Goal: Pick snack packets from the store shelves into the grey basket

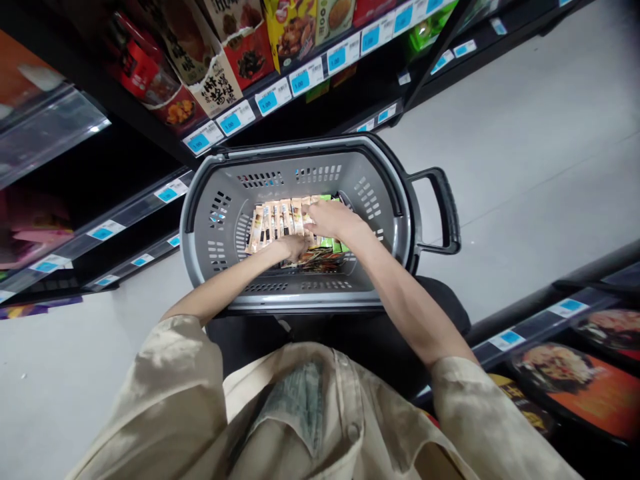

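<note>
Inside a grey shopping basket [235, 175] a row of slim beige packets [273, 220] stands packed side by side. Green packets [336, 245] lie at the right end of the row, and a pile of dark, multicoloured packets [320, 260] lies along the near side. My right hand [330, 219] reaches over the row's right part, its fingers apart and touching the beige packets. Close by, my left hand [296, 247] is curled down at the near edge of the row. Its fingertips are hidden, so what they grip cannot be made out.
The basket's black handle [445, 213] sticks out at its right. Shelves with boxed food [250, 57] and price labels [270, 100] stand just beyond the basket. More shelving with food packs [575, 380] is at the lower right. Pale floor [525, 133] runs between them.
</note>
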Available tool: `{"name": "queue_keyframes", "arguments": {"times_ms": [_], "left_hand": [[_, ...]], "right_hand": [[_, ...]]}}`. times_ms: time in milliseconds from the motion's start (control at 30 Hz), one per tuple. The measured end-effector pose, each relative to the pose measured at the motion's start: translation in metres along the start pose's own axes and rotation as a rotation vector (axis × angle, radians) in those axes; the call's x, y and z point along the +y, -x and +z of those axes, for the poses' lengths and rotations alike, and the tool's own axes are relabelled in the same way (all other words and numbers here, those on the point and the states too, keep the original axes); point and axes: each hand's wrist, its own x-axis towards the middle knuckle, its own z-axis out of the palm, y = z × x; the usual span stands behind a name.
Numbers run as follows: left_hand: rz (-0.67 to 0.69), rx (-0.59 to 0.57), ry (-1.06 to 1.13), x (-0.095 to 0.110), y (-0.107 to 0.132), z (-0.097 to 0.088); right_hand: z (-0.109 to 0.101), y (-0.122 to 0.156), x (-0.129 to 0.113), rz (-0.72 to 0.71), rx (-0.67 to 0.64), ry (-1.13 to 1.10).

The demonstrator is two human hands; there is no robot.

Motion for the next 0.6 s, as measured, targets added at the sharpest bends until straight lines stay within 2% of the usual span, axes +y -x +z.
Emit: {"name": "queue_keyframes", "arguments": {"times_ms": [67, 133, 200, 300, 400, 500, 600], "left_hand": [[0.036, 0.021, -0.038, -0.006, 0.019, -0.019], [0.097, 0.091, -0.021, -0.013, 0.043, -0.04], [0.153, 0.238, 0.095, -0.02, 0.069, -0.059], [0.182, 0.517, 0.297, -0.028, 0.101, -0.08], [0.196, 0.789, 0.555, -0.037, 0.117, -0.089], [0.2, 1.041, 0.789, -0.048, 0.117, -0.092], [0.168, 1.185, 1.002, -0.055, 0.11, -0.091]], "right_hand": [[0.006, -0.001, 0.003, 0.001, -0.072, -0.075], [0.014, -0.003, 0.006, 0.003, -0.139, -0.141], [0.02, -0.005, 0.006, 0.004, -0.167, -0.167], [0.021, -0.008, 0.002, -0.042, -0.144, -0.168], [0.013, -0.01, -0.008, -0.109, -0.019, -0.289], [0.005, -0.011, -0.018, -0.14, 0.207, -0.496], [0.003, -0.013, -0.021, -0.12, 0.369, -0.643]]}}
